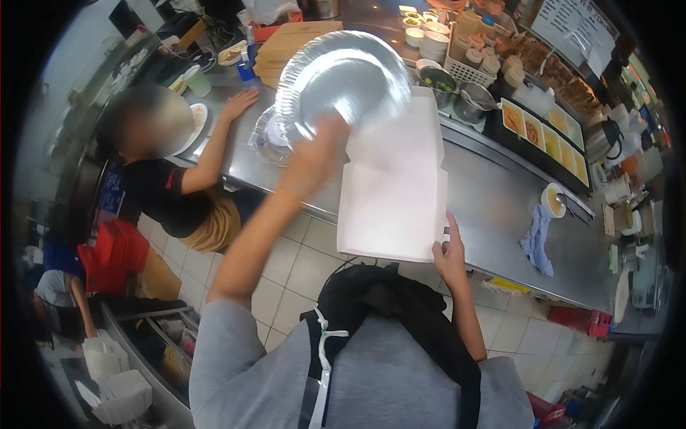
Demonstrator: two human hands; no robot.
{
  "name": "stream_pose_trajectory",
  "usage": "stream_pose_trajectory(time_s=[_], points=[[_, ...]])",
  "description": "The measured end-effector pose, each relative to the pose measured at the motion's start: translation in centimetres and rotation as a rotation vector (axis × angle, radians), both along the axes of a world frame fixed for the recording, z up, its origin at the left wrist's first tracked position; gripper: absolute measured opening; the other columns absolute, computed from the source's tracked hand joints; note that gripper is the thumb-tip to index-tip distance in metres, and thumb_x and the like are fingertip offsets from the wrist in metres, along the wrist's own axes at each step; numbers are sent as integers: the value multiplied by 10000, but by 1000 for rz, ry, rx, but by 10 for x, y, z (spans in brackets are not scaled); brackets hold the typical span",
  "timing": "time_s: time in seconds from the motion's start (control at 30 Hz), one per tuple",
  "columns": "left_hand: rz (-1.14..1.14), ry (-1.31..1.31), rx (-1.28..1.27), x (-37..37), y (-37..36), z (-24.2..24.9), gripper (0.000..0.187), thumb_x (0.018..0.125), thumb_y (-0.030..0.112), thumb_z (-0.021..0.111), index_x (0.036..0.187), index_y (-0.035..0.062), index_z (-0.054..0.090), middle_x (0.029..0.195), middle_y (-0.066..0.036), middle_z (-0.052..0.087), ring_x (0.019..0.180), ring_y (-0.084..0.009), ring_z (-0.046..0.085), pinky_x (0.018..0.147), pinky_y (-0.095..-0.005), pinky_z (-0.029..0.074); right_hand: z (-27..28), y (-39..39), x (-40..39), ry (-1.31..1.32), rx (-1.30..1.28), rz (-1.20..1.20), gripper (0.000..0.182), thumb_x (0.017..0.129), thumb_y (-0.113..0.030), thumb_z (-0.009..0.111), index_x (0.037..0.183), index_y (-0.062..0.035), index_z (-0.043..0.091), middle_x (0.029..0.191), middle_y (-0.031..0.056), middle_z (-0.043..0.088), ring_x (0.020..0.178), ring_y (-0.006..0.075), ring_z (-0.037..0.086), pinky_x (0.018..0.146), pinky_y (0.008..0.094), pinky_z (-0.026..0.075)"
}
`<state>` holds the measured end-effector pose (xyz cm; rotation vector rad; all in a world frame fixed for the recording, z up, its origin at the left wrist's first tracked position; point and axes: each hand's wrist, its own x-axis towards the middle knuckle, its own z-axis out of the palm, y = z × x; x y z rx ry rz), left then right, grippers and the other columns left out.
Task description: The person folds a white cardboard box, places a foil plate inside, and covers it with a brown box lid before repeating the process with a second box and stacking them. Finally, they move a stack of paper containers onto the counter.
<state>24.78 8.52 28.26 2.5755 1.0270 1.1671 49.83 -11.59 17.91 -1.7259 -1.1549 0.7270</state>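
Note:
My left hand, smeared by motion, holds up a round silver foil plate with a crimped rim. The plate hangs above the far left end of an opened white cardboard box and hides part of it. This box lies on the steel counter, its near edge jutting past the counter's front. At its near right corner, my right hand grips the side with the fingers bent over the edge. Left of the box, a clear plastic-wrapped stack sits partly behind the foil plate.
To the left, a co-worker in black rests a hand on the counter. Brown cartons stand at the back. Food trays, metal pots and squeeze bottles line the right side, near a blue cloth and a bowl.

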Motion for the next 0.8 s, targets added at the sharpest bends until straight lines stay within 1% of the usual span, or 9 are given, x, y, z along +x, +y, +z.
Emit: stream_pose_trajectory(time_s=[0.1, 0.2, 0.27, 0.33, 0.4, 0.5, 0.57, 0.67, 0.8], points=[[-325, 580, -296, 22, -69, -104, 360, 821, 61, 516, 1178, 15, 488, 1128, -198, 557, 1017, -375, 557, 932, -428, 426, -30, -7, 20, 199, 27, -122, 435, 886, -123, 513, 1308, -53, 437, 944, 75, 528, 533, 63, 422, 487, 203, 371], [-519, 803, -352, 19, -90, -123, 385, 800, 154, 583, 1150, 14, 501, 1131, -202, 554, 1017, -385, 548, 914, -456, 422, -24, 4, 59, 342, -93, -196, 433, 923, -287, 503, 1275, -37, 471, 885, 65, 555, 619, 79, 481, 549, 221, 420], [-264, 212, -69, 9, -73, -135, 411, 810, 260, 608, 1117, 6, 507, 1098, -196, 562, 1020, -395, 532, 902, -458, 413, -17, 38, 71, 264, -90, -223, 433, 923, -324, 497, 1223, -14, 514, 915, 81, 592, 666, 129, 542, 600, 264, 459], [154, 13, -483, 21, -25, -109, 462, 818, 329, 613, 1134, 9, 508, 1144, -200, 548, 1048, -380, 524, 884, -441, 419, -52, 92, 92, 28, 112, -131, 450, 895, -351, 539, 1175, 1, 548, 959, 117, 624, 738, 221, 600, 664, 324, 478], [415, 214, -565, 26, 29, -117, 388, 819, 330, 619, 1026, 3, 594, 1052, -203, 604, 951, -357, 583, 818, -438, 454, -42, 144, 79, -166, 96, -134, 461, 845, -347, 604, 1116, 25, 578, 925, 157, 643, 786, 301, 616, 710, 361, 476], [350, 233, -789, 38, 62, -113, 292, 804, 293, 637, 829, 2, 652, 875, -191, 653, 800, -309, 635, 710, -417, 487, -58, 182, 80, -185, 66, -20, 444, 799, -314, 648, 1050, 48, 598, 839, 171, 638, 751, 322, 606, 702, 360, 475], [302, 61, -830, 29, 71, -141, 249, 794, 242, 645, 773, -6, 651, 805, -175, 653, 742, -278, 638, 666, -391, 487, -95, 186, 102, -133, 77, 27, 241, 788, -177, 658, 932, 16, 643, 746, 48, 613, 647, 111, 545, 579, 263, 446], [87, -349, -1067, 7, 47, -157, 117, 744, 93, 653, 748, -23, 654, 742, -154, 648, 674, -191, 636, 604, -310, 481, -57, 133, 95, 257, -83, 1, 145, 768, -107, 661, 865, 0, 648, 730, 37, 612, 625, 85, 526, 539, 235, 424], [91, -104, -589, -8, 5, -162, 73, 718, 21, 630, 775, -11, 663, 755, -147, 641, 668, -221, 624, 616, -313, 486, -59, 96, 95, 185, 26, 26, 138, 759, -91, 659, 830, 25, 633, 716, 62, 617, 643, 123, 574, 516, 293, 437]])
